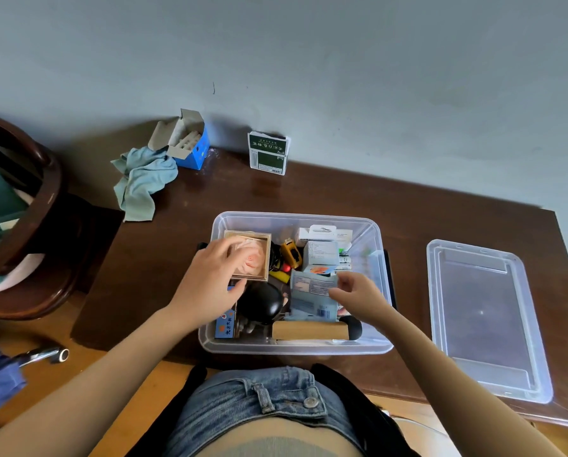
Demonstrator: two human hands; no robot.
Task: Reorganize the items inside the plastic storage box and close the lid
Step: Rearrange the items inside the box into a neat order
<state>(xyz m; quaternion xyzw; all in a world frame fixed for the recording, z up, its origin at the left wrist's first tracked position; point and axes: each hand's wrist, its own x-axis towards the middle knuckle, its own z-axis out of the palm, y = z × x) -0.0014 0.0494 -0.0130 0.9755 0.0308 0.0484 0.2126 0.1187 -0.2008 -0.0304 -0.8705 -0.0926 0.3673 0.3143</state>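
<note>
While the lid (487, 321) sits off at 3 o'clock of the plastic storage box (295, 282), both hands are down inside sorting.

Box runs long side 9-to-3 on the desk (424, 206). Left hand (210, 278) curls round the wooden-framed box (254, 255) at about 10 o'clock; right hand (358, 291), nearer the lid, pinches the light blue packet (312, 295) just left of it, around 4 o'clock.

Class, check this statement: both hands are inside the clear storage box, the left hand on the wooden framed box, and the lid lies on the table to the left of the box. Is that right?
Not quite. The head view shows the lid on the table to the right of the storage box, not the left. The rest holds: the left hand is on the wooden framed box, and the right hand is inside too.
</note>
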